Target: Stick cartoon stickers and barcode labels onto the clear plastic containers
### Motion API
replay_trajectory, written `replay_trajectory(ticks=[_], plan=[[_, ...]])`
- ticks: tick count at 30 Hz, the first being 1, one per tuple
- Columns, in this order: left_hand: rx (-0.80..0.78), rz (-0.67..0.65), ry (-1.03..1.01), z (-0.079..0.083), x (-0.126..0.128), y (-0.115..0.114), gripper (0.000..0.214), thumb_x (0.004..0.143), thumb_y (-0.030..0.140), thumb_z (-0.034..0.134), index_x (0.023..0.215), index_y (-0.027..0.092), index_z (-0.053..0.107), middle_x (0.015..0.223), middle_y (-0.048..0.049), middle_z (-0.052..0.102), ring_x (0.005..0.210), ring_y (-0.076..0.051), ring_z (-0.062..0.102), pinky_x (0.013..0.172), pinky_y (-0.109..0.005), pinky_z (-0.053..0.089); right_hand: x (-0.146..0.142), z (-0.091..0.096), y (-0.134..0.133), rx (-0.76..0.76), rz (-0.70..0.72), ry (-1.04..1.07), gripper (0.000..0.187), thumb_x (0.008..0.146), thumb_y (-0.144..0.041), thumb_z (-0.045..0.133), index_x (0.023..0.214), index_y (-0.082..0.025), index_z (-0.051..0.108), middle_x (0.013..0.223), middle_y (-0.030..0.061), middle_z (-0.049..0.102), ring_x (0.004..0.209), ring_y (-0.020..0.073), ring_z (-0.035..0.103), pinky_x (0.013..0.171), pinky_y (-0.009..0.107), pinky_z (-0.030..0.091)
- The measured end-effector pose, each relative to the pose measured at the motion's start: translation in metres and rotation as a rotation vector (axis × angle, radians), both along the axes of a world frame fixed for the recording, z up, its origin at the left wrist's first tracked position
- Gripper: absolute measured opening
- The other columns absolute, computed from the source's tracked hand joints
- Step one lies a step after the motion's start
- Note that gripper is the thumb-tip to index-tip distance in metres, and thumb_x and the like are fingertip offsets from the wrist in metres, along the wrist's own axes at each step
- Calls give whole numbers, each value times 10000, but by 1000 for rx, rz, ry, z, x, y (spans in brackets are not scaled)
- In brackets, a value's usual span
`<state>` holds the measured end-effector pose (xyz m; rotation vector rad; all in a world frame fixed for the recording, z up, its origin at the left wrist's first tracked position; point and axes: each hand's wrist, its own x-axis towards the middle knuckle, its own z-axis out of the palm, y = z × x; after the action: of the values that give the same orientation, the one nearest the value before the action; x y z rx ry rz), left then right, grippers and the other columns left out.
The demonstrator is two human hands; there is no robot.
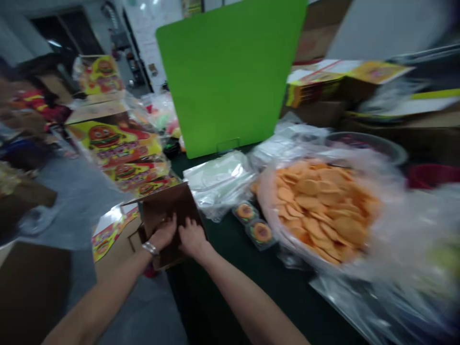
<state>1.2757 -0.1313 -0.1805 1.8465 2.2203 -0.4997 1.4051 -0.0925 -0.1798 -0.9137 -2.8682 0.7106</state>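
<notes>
A brown cardboard box (pixel 176 199) stands with its open top towards me at the left edge of the dark table. My left hand (pixel 163 233), with a bracelet at the wrist, reaches inside it, fingers stretched out. Beside it, my right hand (pixel 192 238) comes over the box's right side with its fingers apart, at the inner wall. Motion blur softens both hands, and I see nothing held in either. Right of the box lie small clear packs (pixel 260 231) with round burger-like pieces. A large clear bag (pixel 268 201) holds many orange discs (pixel 323 206).
Stacked yellow printed burger boxes (pixel 118 143) rise at the left. Flat clear plastic bags (pixel 219 177) lie behind the packs. A green board (pixel 233 76) stands upright at the back. Cartons (pixel 323 81) and a red tub (pixel 433 175) are at the right.
</notes>
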Motion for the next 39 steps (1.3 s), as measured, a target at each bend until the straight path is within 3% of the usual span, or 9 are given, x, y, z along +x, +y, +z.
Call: replay_trajectory(ticks=[4,9,12,17,20,25,30,34,39], plan=[[27,44,-74,28,0,4,580,724,136,574,1287,76,448,1091,-256,626,1039,-352,595,836,-428,462,81,2,-17,32,-148,175,343,842,-354,586,1159,-223,571,1277,82,548,1172,196,502,981,331,416],[116,62,-330,46,50,38,230,830,295,534,1023,199,616,1078,-137,656,1036,-305,579,906,-422,421,177,-44,-10,135,-630,186,356,850,-203,531,1191,-101,535,1260,196,543,1196,270,490,996,417,414],[117,100,-575,15,116,70,214,805,363,603,926,195,658,940,-89,693,904,-249,633,852,-330,457,178,-62,31,146,-658,115,543,799,-244,617,1281,-52,457,1337,244,461,1275,326,404,1040,458,340],[209,456,-864,-60,181,88,418,860,227,540,1254,97,497,1144,-171,630,1022,-232,615,866,-323,474,157,-65,80,109,-735,-22,771,736,-307,683,1384,-81,332,1270,278,471,1163,368,495,929,479,385],[243,665,-1053,-80,186,75,456,907,243,481,1332,101,398,1241,-188,573,1026,-197,619,788,-276,512,160,-67,67,93,-700,-76,786,749,-325,652,1411,-110,288,1145,226,553,1080,344,538,881,452,395],[274,848,-1269,-78,180,57,561,918,328,497,1394,129,277,1226,-183,574,1021,-180,624,723,-241,531,180,-68,16,88,-605,-96,848,724,-353,676,1419,-97,265,1215,196,538,1114,331,501,899,439,388],[225,795,-1237,-85,182,40,457,874,260,566,1297,147,435,1199,-151,588,948,-168,630,730,-248,522,212,-74,-21,-29,-598,122,898,661,-337,740,1393,-85,284,1343,212,461,1252,332,420,1011,478,348],[137,622,-1125,-89,192,26,261,903,267,536,1127,141,575,1081,-94,638,906,-176,624,819,-357,510,249,-83,-52,-286,-887,467,710,718,-348,644,1333,-120,371,1369,197,437,1270,312,418,1040,484,352],[28,371,-1032,-80,206,29,191,893,288,533,900,140,653,973,-75,664,973,-208,596,913,-404,433,257,-97,-70,-793,-1163,645,707,654,-425,645,1251,-111,432,928,120,675,813,279,679,740,451,552]])
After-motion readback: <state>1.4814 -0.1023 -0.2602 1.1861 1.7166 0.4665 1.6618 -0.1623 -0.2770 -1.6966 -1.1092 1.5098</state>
